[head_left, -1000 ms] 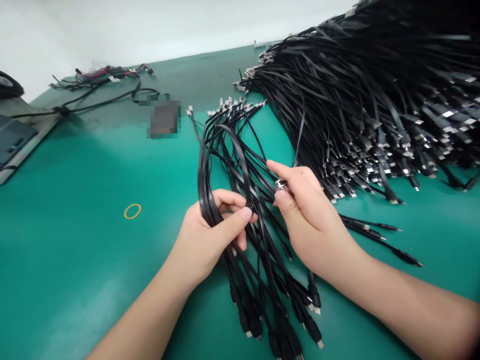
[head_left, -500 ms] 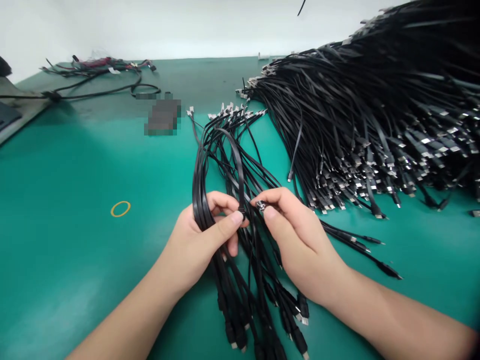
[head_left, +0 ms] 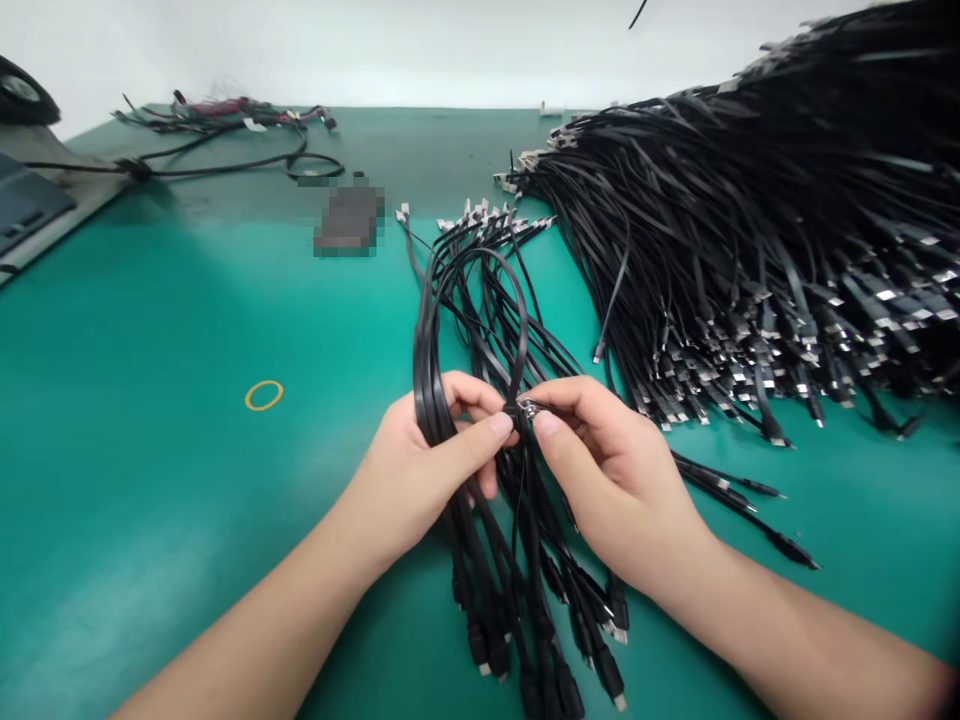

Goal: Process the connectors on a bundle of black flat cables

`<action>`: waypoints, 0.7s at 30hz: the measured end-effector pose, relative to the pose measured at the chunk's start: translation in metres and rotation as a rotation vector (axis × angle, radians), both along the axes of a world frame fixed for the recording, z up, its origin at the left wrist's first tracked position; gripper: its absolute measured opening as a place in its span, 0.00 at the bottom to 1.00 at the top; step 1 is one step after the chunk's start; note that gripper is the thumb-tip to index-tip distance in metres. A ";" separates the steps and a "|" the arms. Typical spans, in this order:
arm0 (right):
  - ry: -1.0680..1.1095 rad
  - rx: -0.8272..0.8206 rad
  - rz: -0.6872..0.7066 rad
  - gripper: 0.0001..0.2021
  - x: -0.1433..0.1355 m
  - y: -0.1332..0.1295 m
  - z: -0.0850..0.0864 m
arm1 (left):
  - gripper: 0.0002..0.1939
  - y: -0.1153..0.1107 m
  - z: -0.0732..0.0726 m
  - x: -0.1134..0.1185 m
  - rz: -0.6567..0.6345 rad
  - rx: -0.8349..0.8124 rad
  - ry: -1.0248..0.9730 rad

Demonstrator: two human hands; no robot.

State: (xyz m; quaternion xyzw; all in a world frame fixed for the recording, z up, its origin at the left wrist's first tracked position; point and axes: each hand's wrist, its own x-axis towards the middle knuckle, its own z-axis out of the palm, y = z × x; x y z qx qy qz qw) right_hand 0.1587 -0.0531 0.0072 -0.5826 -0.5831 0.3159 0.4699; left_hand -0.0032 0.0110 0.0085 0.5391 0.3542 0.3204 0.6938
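Bundle (head_left: 429, 385) of flat black cables at centre of the frame, silvery plugs toward the top, dark connector ends hanging to bottom centre. Left hand (head_left: 427, 455), left of centre: bundle strands pass through the crook between thumb and forefinger; thumb and fingertips closed in a pinch on the dark end of one looped cable (head_left: 523, 320), which arches up and back down into the grip. Right hand (head_left: 622, 470), just right of centre: thumb and forefinger nearly together, gap no wider than the small shiny metal piece (head_left: 529, 408) they have hold of; piece lies just beside the pinched cable end, contact between the two cannot be told. Other fingers of right hand curled, partly hidden. Green tabletop (head_left: 150, 480) beneath all. Large heap (head_left: 735, 210) of similar black cables fills upper right, plugs along its lower edge; a few loose cables (head_left: 739, 495) just right of the right hand. Yellow ring (head_left: 264, 395) on the tabletop at centre left, well apart from the hands. Dark pixelated item (head_left: 350, 220) above it, identity unclear. Tangle of wires (head_left: 225, 115) at upper left, near a grey device (head_left: 30, 205) cut off by the left edge
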 end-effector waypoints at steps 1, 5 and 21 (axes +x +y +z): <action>-0.004 0.004 0.004 0.06 0.000 0.000 0.000 | 0.08 0.000 0.000 0.000 -0.002 0.004 0.002; -0.020 0.005 0.011 0.06 0.000 0.000 0.001 | 0.08 0.001 0.000 0.000 -0.008 0.013 0.006; -0.009 -0.047 0.013 0.06 0.002 0.002 0.003 | 0.09 0.000 0.001 0.002 0.038 0.060 0.052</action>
